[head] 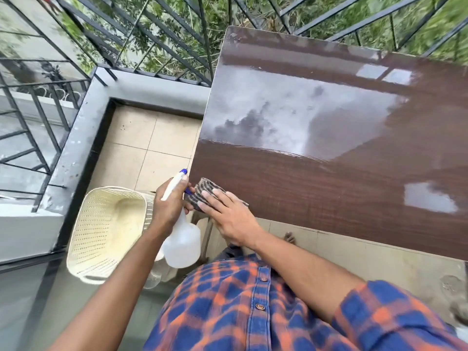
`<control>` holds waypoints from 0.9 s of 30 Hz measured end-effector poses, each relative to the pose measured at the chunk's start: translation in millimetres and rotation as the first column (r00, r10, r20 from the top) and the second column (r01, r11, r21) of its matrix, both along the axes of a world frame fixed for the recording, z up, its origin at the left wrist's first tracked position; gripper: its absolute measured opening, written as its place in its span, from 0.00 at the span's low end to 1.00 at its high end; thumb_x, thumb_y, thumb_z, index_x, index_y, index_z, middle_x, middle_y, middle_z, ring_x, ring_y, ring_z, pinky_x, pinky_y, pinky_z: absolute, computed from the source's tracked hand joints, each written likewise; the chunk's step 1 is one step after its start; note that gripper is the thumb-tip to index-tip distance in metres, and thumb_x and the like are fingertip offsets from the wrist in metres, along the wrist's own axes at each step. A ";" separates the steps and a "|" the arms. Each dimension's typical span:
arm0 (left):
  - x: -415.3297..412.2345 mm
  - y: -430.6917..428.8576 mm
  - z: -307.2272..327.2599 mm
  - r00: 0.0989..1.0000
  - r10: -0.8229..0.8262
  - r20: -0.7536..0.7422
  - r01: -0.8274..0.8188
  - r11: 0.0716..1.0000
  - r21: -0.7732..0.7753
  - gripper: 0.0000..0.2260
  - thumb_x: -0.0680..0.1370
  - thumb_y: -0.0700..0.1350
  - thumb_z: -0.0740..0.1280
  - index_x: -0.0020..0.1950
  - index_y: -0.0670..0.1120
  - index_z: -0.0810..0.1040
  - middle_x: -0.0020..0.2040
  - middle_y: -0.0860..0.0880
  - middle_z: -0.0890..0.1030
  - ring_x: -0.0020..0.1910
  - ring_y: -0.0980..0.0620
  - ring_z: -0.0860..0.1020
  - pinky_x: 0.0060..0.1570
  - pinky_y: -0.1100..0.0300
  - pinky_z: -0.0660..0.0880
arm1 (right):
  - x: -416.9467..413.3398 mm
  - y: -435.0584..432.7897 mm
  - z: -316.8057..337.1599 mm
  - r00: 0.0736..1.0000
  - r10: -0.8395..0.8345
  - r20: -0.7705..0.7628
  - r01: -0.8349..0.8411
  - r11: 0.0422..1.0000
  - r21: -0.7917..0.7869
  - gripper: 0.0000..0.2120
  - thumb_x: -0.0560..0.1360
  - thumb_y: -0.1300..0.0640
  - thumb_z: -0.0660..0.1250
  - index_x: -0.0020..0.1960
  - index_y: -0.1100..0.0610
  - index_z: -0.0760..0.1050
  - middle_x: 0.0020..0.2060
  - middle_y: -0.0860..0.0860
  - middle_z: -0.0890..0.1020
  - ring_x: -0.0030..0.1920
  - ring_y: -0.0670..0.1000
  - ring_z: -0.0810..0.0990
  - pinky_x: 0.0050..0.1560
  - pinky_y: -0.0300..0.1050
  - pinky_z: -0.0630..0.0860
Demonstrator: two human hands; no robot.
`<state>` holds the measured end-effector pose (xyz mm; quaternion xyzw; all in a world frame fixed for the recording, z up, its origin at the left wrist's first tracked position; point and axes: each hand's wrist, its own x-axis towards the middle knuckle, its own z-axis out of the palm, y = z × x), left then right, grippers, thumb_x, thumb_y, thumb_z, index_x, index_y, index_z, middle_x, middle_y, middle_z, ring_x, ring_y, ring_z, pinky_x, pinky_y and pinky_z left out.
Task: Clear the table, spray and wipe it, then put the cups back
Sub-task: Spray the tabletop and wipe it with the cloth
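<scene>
The dark brown wood-grain table fills the right half of the view, its top glossy and wet in the middle. At its near left corner lies a striped brown cloth. My right hand lies flat on the cloth, fingers spread, pressing it to the tabletop. My left hand grips the neck of a translucent white spray bottle with a blue nozzle, held just off the table's left edge. No cups show on the table.
A cream perforated plastic basket sits to the left below the table, something pale and clear partly hidden beside it. Black metal railings and a grey ledge enclose the tiled balcony floor.
</scene>
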<state>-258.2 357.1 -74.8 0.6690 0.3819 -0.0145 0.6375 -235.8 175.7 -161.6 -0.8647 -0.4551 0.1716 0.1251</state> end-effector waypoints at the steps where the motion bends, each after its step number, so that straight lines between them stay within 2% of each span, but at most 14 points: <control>1: 4.3 -4.6 0.3 1.000 -0.013 -0.001 0.013 1.000 -0.004 0.13 0.84 0.48 0.65 0.48 0.39 0.80 0.42 0.42 0.82 0.22 0.53 0.74 0.25 0.63 0.71 | -1.6 -18.2 -0.4 0.999 -0.043 0.021 0.043 0.999 0.020 0.27 0.79 0.54 0.60 0.78 0.49 0.63 0.79 0.50 0.62 0.77 0.57 0.62 0.76 0.57 0.61; 4: 15.8 -15.2 -0.6 0.997 -0.072 -0.013 0.072 0.997 -0.008 0.12 0.84 0.49 0.65 0.47 0.42 0.79 0.43 0.43 0.82 0.21 0.53 0.73 0.24 0.64 0.70 | -10.7 -82.8 -0.4 0.966 -0.250 0.065 0.251 0.968 -0.003 0.30 0.77 0.50 0.63 0.78 0.49 0.63 0.79 0.50 0.62 0.77 0.56 0.64 0.75 0.55 0.62; 7: 26.6 -29.7 -2.5 0.990 -0.143 -0.005 0.143 0.990 -0.023 0.12 0.84 0.50 0.65 0.47 0.43 0.79 0.41 0.45 0.82 0.21 0.52 0.73 0.26 0.62 0.70 | -29.6 -162.0 -1.0 0.853 -0.518 0.071 0.522 0.852 -0.053 0.29 0.79 0.49 0.59 0.80 0.49 0.60 0.80 0.50 0.59 0.78 0.56 0.60 0.75 0.57 0.61; 10: 40.4 -48.4 -1.6 0.979 -0.203 0.018 0.204 0.978 -0.050 0.11 0.84 0.50 0.65 0.48 0.43 0.79 0.42 0.45 0.82 0.21 0.52 0.73 0.25 0.63 0.69 | -49.1 -241.8 2.3 0.609 -0.787 0.095 0.793 0.605 -0.070 0.29 0.80 0.50 0.55 0.80 0.54 0.59 0.80 0.54 0.57 0.79 0.59 0.57 0.75 0.61 0.60; 12: 48.6 -59.6 -0.5 0.970 -0.242 0.030 0.244 0.968 -0.061 0.12 0.84 0.50 0.65 0.48 0.43 0.79 0.42 0.44 0.82 0.22 0.52 0.73 0.25 0.63 0.69 | -58.1 -274.8 6.1 0.422 -0.902 0.086 0.906 0.419 -0.058 0.29 0.79 0.52 0.55 0.80 0.58 0.59 0.80 0.59 0.57 0.79 0.63 0.56 0.75 0.63 0.60; 13: 52.4 -65.1 0.0 0.964 -0.262 0.036 0.264 0.963 -0.061 0.12 0.84 0.50 0.65 0.48 0.42 0.79 0.42 0.44 0.82 0.22 0.52 0.73 0.25 0.63 0.69 | -59.3 -282.5 6.7 0.352 -0.932 0.085 0.936 0.348 -0.057 0.30 0.79 0.55 0.56 0.80 0.60 0.58 0.80 0.60 0.56 0.79 0.65 0.55 0.76 0.64 0.59; 15: 58.5 -74.4 0.6 0.954 -0.297 0.040 0.298 0.953 -0.054 0.13 0.84 0.50 0.65 0.48 0.41 0.79 0.41 0.45 0.83 0.22 0.51 0.74 0.26 0.62 0.70 | -56.5 -278.0 6.7 0.285 -0.955 0.082 0.958 0.281 -0.066 0.31 0.79 0.61 0.61 0.80 0.60 0.57 0.80 0.60 0.54 0.79 0.66 0.52 0.76 0.64 0.58; 16: 62.2 -80.7 0.9 0.948 -0.315 0.041 0.317 0.947 -0.054 0.13 0.84 0.50 0.65 0.48 0.40 0.79 0.41 0.46 0.83 0.22 0.51 0.74 0.26 0.61 0.70 | -53.4 -270.4 8.1 0.277 -0.958 0.078 0.959 0.272 -0.078 0.33 0.78 0.63 0.63 0.80 0.60 0.56 0.80 0.60 0.53 0.79 0.66 0.51 0.77 0.64 0.57; 18: 67.7 -93.9 0.9 0.935 -0.354 0.034 0.355 0.933 -0.059 0.15 0.83 0.50 0.65 0.48 0.37 0.79 0.40 0.47 0.84 0.23 0.51 0.74 0.27 0.60 0.71 | -48.5 -251.1 11.3 0.317 -0.944 0.088 0.944 0.306 -0.121 0.34 0.77 0.62 0.65 0.80 0.60 0.56 0.80 0.59 0.55 0.79 0.65 0.52 0.77 0.63 0.57; 21: 76.2 -115.7 0.7 0.916 -0.400 0.024 0.400 0.915 -0.057 0.17 0.83 0.50 0.65 0.50 0.35 0.79 0.40 0.48 0.84 0.23 0.50 0.75 0.27 0.60 0.72 | -47.0 -234.6 14.5 0.474 -0.873 0.113 0.876 0.456 -0.155 0.33 0.76 0.56 0.64 0.80 0.56 0.60 0.79 0.56 0.60 0.78 0.63 0.58 0.76 0.64 0.60; 23: 81.6 -133.3 1.3 0.906 -0.423 0.021 0.423 0.905 -0.051 0.17 0.83 0.50 0.65 0.49 0.35 0.79 0.40 0.48 0.84 0.23 0.50 0.75 0.26 0.60 0.72 | -44.7 -232.8 14.1 0.577 -0.810 0.102 0.813 0.559 -0.165 0.33 0.76 0.51 0.60 0.80 0.54 0.61 0.80 0.54 0.60 0.78 0.61 0.60 0.76 0.63 0.60; 27: 91.5 -173.8 2.0 0.896 -0.444 0.022 0.444 0.894 -0.063 0.16 0.84 0.50 0.65 0.47 0.38 0.80 0.40 0.45 0.84 0.23 0.49 0.75 0.25 0.60 0.71 | -21.7 -231.4 10.3 0.670 -0.740 0.062 0.738 0.654 -0.168 0.30 0.81 0.44 0.55 0.80 0.50 0.57 0.80 0.52 0.58 0.79 0.58 0.58 0.77 0.60 0.59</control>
